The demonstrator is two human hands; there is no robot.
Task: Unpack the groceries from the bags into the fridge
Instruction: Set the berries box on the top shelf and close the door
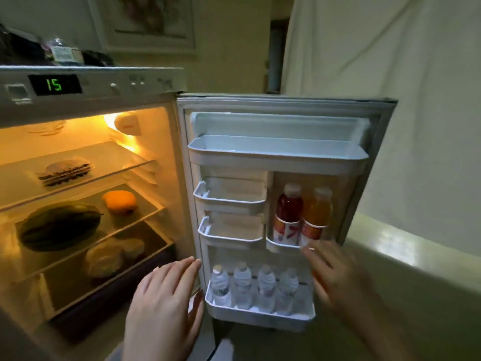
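**Standing open: a stocked white fridge with both hands before its door**

Standing open, the white fridge (pixel 166 105) shows a lit interior at left and its door (pixel 286 105) swung to the right. Glass shelves carry, from the top, a flat dark packet (pixel 65 171); a dark green melon (pixel 61 225) with an orange fruit (pixel 119 201) just behind it; and pale wrapped items (pixel 112 256), too blurred to identify. The small right-hand door bin (pixel 281 246) holds a red juice bottle (pixel 287 212) touching an orange juice bottle (pixel 316 213). The bottom door bin (pixel 260 315) holds four clear water bottles (pixel 255 287) in a row. The remaining door bins hold nothing. The left hand (pixel 162 306) is released, fingers straight, in front of the door's hinge edge. The right hand (pixel 335 274) is blurred, fingers extended near the juice bin, grasping nothing. A green "15" display (pixel 54 85) glows on the control panel.
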